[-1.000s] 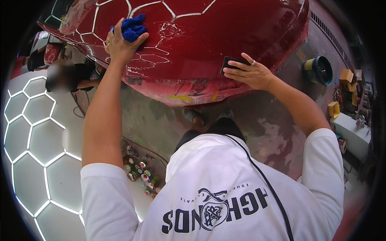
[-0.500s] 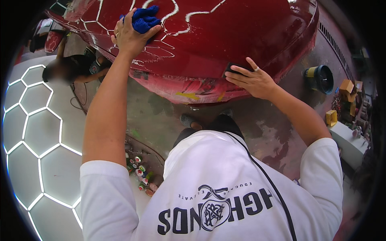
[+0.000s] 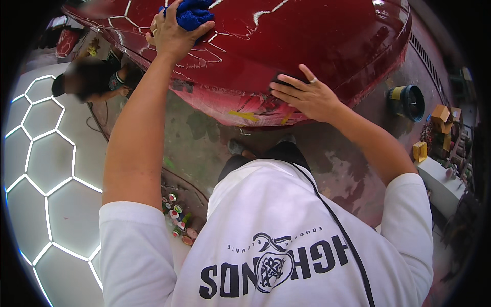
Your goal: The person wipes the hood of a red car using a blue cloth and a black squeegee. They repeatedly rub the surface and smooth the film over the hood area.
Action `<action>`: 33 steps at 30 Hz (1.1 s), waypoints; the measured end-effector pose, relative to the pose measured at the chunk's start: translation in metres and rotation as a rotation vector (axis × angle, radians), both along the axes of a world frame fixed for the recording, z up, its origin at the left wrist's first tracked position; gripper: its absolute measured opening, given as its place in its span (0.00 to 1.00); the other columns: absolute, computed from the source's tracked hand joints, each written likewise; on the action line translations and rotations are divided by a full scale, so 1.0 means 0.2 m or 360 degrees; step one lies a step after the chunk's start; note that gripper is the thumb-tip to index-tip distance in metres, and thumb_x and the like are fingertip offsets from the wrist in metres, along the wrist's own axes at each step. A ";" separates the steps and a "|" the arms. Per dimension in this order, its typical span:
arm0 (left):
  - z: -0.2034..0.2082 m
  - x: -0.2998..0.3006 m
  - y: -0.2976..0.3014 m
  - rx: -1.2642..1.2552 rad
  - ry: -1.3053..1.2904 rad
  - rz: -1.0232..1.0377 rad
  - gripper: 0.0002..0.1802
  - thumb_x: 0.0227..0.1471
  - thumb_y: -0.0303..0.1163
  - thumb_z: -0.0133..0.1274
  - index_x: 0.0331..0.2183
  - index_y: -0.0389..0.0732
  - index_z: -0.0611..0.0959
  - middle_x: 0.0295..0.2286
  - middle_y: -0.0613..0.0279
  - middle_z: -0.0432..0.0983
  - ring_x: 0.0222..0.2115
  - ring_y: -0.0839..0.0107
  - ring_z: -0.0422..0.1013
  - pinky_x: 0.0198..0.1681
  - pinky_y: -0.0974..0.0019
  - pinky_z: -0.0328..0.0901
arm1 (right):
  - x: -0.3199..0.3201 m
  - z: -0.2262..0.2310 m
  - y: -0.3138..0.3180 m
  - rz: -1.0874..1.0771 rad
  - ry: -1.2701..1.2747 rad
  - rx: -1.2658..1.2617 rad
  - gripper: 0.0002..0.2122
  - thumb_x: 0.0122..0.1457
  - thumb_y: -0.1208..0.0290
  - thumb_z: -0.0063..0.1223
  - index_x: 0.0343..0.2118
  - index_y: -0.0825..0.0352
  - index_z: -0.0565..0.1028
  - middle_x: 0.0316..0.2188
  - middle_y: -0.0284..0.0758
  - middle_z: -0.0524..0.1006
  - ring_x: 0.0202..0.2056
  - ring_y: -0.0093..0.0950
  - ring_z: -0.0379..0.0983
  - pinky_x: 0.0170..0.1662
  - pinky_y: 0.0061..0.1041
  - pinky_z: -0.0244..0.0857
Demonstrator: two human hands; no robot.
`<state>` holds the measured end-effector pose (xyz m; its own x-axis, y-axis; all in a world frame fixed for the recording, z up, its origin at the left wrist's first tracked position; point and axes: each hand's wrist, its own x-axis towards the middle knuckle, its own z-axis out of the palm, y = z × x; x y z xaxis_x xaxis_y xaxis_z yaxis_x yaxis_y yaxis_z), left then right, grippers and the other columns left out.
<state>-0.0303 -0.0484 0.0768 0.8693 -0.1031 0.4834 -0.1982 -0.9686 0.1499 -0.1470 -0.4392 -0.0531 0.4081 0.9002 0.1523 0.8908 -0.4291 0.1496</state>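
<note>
A glossy red car panel (image 3: 317,43), streaked with reflections of hexagonal lights, curves across the top of the view. My left hand (image 3: 175,38) holds a bunched blue cloth (image 3: 194,14) against it, thumb and fingers around the fabric. Farther right, my right hand (image 3: 309,96) presses a black sanding block (image 3: 280,81) to the panel near its lower edge. Its fingers lie over the block, hiding part of it. Below that edge hangs wrinkled clear masking film (image 3: 209,101) with bits of yellow tape.
At left, another person (image 3: 99,77) crouches beside the car. A dark bucket (image 3: 413,102) stands on the floor to the right, near cardboard boxes (image 3: 440,113) and a white bench (image 3: 442,181). Several cans (image 3: 176,215) and a hose (image 3: 189,184) lie by my left side.
My right hand has slid left along the panel with the sanding block. The left hand, still on the blue cloth, sits slightly higher and farther right in view.
</note>
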 end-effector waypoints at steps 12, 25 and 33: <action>-0.14 0.04 0.08 -0.0090 -0.0036 0.0100 0.59 0.41 0.71 0.76 0.70 0.62 0.71 0.66 0.47 0.68 0.67 0.37 0.63 0.66 0.22 0.55 | -0.01 0.09 0.16 -0.0013 -0.0004 -0.0023 0.27 0.74 0.53 0.52 0.75 0.46 0.72 0.79 0.16 0.64 0.83 0.22 0.45 0.84 0.61 0.22; 0.10 0.66 1.12 0.0204 -0.0309 -0.0313 0.44 0.49 0.64 0.75 0.64 0.60 0.81 0.57 0.52 0.81 0.64 0.44 0.73 0.66 0.31 0.64 | -0.06 0.29 0.74 -0.0331 0.0214 -0.0211 0.30 0.72 0.52 0.56 0.76 0.48 0.70 0.80 0.19 0.63 0.84 0.25 0.43 0.85 0.58 0.16; 0.23 0.74 1.23 -0.0347 -0.0305 -0.0699 0.37 0.44 0.50 0.79 0.54 0.49 0.86 0.50 0.53 0.84 0.54 0.48 0.78 0.61 0.44 0.69 | 0.12 0.37 1.64 -0.0614 0.0299 -0.0040 0.29 0.75 0.54 0.54 0.77 0.49 0.68 0.80 0.20 0.63 0.84 0.27 0.43 0.85 0.57 0.18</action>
